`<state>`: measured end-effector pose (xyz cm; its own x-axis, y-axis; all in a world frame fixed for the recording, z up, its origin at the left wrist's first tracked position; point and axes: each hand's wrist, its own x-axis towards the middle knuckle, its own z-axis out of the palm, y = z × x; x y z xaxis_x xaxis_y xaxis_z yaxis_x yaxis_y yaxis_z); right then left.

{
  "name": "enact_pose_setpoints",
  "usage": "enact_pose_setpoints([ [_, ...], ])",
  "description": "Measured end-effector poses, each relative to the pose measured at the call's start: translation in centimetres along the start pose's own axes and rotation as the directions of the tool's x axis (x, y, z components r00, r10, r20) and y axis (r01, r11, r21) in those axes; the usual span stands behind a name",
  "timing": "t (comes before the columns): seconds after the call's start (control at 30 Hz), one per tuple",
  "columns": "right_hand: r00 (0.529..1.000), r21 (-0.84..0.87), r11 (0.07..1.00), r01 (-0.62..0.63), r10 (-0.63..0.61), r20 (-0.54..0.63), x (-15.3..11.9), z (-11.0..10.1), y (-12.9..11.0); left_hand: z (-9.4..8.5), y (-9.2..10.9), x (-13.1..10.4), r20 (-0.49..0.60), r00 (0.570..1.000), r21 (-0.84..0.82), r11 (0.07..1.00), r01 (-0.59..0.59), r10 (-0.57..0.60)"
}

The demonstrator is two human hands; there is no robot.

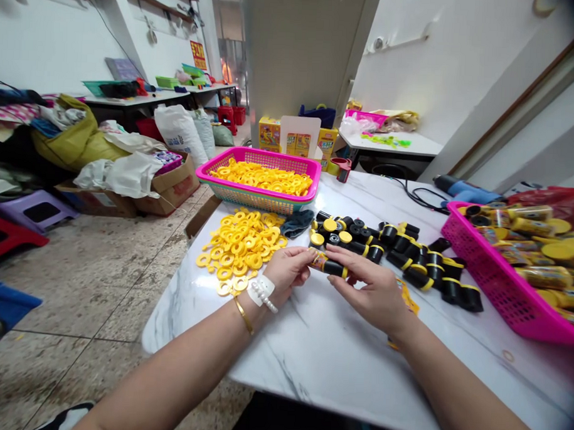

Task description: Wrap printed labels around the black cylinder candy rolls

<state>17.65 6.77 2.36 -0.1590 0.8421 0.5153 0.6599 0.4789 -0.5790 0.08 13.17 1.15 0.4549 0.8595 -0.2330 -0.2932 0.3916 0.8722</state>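
Over the white marbled table, both hands hold one small black tube with a yellow end. My left hand pinches a printed yellow wrapper at the tube's left end. My right hand is closed around the tube, with the thumb below and the fingers above. Several black tubes with yellow caps lie loose behind my right hand. A pile of yellow rings spreads beyond my left hand. Printed wrappers lie partly hidden under my right wrist.
A pink basket full of yellow rings stands at the back. At the right, another pink basket holds wrapped tubes. A blue heat gun with a black cord lies behind it. A dark cloth lies beside the rings.
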Motion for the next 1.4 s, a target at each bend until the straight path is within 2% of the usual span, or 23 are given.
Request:
enact_pose_setpoints([
  [0.07, 0.998, 0.003, 0.998, -0.060, 0.060, -0.006, 0.1, -0.3, 0.1, 0.0, 0.1, -0.2, 0.017, 1.000, 0.017, 1.000, 0.002, -0.003],
  [0.17, 0.985, -0.016, 0.993, -0.120, 0.117, -0.124, 0.3, -1.0, 0.7, 0.0, 0.6, -0.2, -0.056, 0.997, 0.040, 0.998, -0.043, 0.045],
  [0.23, 0.975, -0.002, 0.993, -0.115, 0.112, -0.191, 0.4, -1.2, 1.1, 0.0, 1.1, -0.2, -0.108, 0.989, 0.083, 0.992, -0.097, 0.106],
  [0.27, 0.975, 0.010, 0.995, -0.097, 0.097, -0.200, 0.5, -1.3, 1.2, 0.0, 1.4, -0.2, -0.098, 0.988, 0.107, 0.988, -0.108, 0.119],
  [0.37, 0.989, 0.038, 0.999, 0.010, -0.005, -0.148, 0.5, -1.1, 0.9, -0.2, 1.8, -0.2, 0.059, 0.997, 0.168, 0.984, -0.059, 0.050],
  [0.47, 0.994, 0.067, 0.994, 0.087, -0.082, -0.072, 0.5, -0.8, 0.4, -0.7, 1.7, 0.0, 0.185, 0.982, 0.207, 0.978, -0.018, -0.021],
  [0.67, 0.998, 0.150, 0.988, 0.047, -0.051, 0.022, 0.2, -0.5, 0.4, -0.7, 0.7, 0.6, 0.208, 0.978, 0.247, 0.966, -0.071, 0.019],
  [0.77, 0.999, 0.118, 0.992, 0.033, -0.029, -0.034, 0.1, 0.1, 0.2, -0.3, 1.0, 0.2, 0.219, 0.975, 0.254, 0.963, -0.089, 0.032],
  [0.83, 0.995, 0.106, 0.993, 0.054, -0.045, -0.085, 0.2, 0.4, 0.2, -0.3, 1.5, -0.1, 0.235, 0.972, 0.243, 0.969, -0.050, -0.009],
  [0.97, 0.982, 0.045, 0.984, 0.173, -0.169, -0.085, 0.4, 0.2, 0.7, -1.1, 2.5, -0.2, 0.238, 0.963, 0.319, 0.947, 0.048, -0.129],
  [1.07, 0.979, 0.034, 0.982, 0.184, -0.180, -0.100, 0.4, -0.1, 1.2, -1.5, 2.3, 0.1, 0.243, 0.968, 0.364, 0.931, -0.030, -0.064],
  [1.17, 0.989, 0.115, 0.990, 0.086, -0.070, -0.133, 0.1, 0.1, 1.3, -1.3, 1.7, 0.3, 0.279, 0.958, 0.342, 0.924, -0.168, 0.071],
  [1.27, 0.978, 0.291, 0.951, -0.100, 0.149, -0.148, -0.3, 0.5, 1.0, -1.1, 1.3, 0.2, 0.323, 0.930, 0.341, 0.895, -0.287, 0.175],
  [1.33, 0.940, 0.421, 0.874, -0.242, 0.319, -0.121, -0.3, 0.8, 0.5, -1.1, 1.2, 0.2, 0.360, 0.910, 0.343, 0.878, -0.334, 0.206],
  [1.4, 0.882, 0.527, 0.761, -0.378, 0.469, -0.044, -0.1, 0.9, 0.0, -1.1, 1.2, 0.3, 0.383, 0.896, 0.331, 0.872, -0.361, 0.226],
])
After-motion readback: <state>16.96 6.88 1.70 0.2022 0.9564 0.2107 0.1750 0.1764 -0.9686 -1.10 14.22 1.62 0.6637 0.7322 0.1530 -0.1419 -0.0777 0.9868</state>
